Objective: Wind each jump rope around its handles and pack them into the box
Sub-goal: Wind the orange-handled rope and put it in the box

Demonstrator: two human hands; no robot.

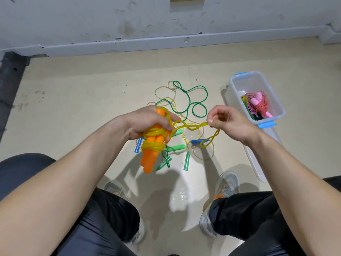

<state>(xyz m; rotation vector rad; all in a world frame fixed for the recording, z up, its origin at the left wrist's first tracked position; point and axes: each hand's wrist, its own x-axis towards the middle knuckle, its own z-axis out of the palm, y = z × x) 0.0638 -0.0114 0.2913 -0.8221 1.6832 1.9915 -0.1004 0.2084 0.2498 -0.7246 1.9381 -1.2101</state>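
Head view: the left hand [147,122] is gripping two orange handles [149,161] above the floor [73,108], while the right hand [227,121] is pinching the yellow rope [184,125] by its last loose loop. Winding is probably ending; next comes tucking that loop, then reaching for the clear box [238,84] on the right. Four green handles [175,147] and two blue handles [196,141] are lying below.

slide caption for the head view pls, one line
Left hand grips orange handles while right hand pinches the loose yellow rope, box nearby.

- We find no readable text, label, brand, number or sign on anything in view.
- Any print is too small to tell.
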